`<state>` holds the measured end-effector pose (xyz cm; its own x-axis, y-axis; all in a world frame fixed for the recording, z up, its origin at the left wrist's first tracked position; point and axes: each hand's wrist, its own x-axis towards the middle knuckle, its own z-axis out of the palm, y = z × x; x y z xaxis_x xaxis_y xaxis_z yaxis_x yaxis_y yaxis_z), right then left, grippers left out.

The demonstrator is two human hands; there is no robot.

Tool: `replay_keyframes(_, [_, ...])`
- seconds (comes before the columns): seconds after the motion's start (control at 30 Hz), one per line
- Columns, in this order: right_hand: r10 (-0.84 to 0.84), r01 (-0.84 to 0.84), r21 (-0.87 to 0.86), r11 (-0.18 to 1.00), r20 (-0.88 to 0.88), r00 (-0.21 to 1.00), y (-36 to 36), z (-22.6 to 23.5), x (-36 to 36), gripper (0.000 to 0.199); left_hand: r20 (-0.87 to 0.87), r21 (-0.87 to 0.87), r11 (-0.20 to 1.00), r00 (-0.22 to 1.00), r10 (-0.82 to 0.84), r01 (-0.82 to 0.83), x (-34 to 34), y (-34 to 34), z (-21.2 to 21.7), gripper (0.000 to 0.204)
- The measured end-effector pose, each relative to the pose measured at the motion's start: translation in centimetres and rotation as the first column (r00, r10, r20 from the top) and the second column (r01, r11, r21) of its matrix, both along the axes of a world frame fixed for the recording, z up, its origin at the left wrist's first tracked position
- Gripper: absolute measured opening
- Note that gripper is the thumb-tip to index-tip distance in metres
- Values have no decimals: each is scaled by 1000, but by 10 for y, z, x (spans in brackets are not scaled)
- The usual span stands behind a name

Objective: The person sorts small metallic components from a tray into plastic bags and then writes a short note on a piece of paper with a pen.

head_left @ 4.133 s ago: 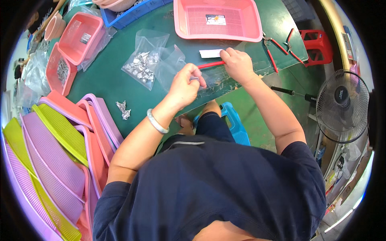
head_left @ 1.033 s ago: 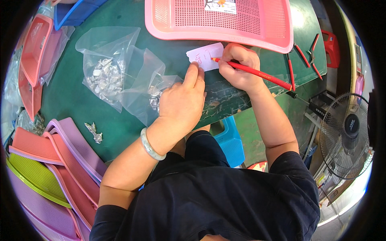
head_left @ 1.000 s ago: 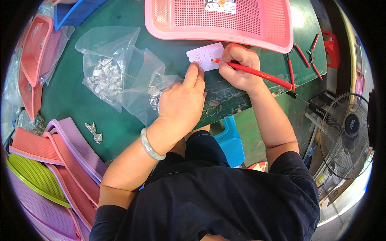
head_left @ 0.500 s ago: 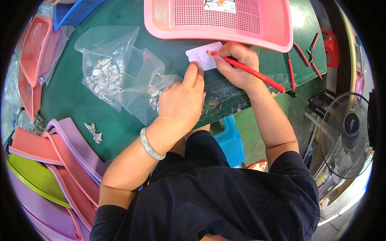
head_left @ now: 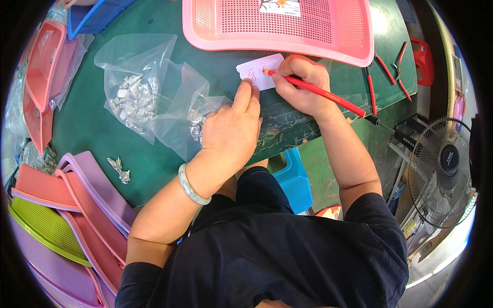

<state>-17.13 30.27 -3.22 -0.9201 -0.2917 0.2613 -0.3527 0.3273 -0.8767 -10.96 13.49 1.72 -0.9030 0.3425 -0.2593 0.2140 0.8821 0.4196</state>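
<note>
- The clear plastic bag [head_left: 134, 90] lies on the green counter [head_left: 87, 128] and holds a heap of small silvery metal parts; a second, smaller clear bag [head_left: 192, 120] overlaps it, with a few of the same parts inside, partly under the left hand.
- The pink mesh tray [head_left: 287, 25] at the far edge of the counter carries only a printed card.
- Stacked mesh trays [head_left: 56, 215] in pink, lilac and lime sit at the person's left; whether anything lies in them cannot be told.
- The left hand [head_left: 231, 131] lies flat, palm down, its fingertips pressing the near edge of the small white paper slip [head_left: 257, 72]; its grip is open, closed on nothing.
- The right hand [head_left: 303, 84] has its grip closed around the red pencil [head_left: 318, 92], whose tip touches the slip just below the tray's rim.
- Red-handled pliers [head_left: 398, 66] lie to the right, apart from both hands.
- Against half a second ago, the pencil tip sits slightly further along the slip; the left hand and the bags have not moved.
</note>
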Motion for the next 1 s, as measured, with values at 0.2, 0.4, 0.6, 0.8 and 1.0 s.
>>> replay_keyframes(0.2, [8,-7,13,1000,-15,1000,3,-1,0,12,-4,-2,1000,1000,2,-2,0,0,-1,49])
replay_keyframes(0.4, [49,-48,31,998,-25,998,5,-2,0,13,-4,-6,1000,1000,-1,1,0,0,-1,50])
replay_keyframes(0.6, [25,-24,19,1000,-18,1000,3,1,0,12,-7,-2,1000,1000,-5,5,0,0,-1,50])
replay_keyframes(0.8, [107,-107,-6,994,38,993,6,2,0,12,-25,3,1000,1000,-5,5,1,0,-2,50])
replay_keyframes(1.0, [0,1,-21,1000,5,1000,8,2,0,10,-15,-3,1000,1000,-11,11,1,-1,-1,50])
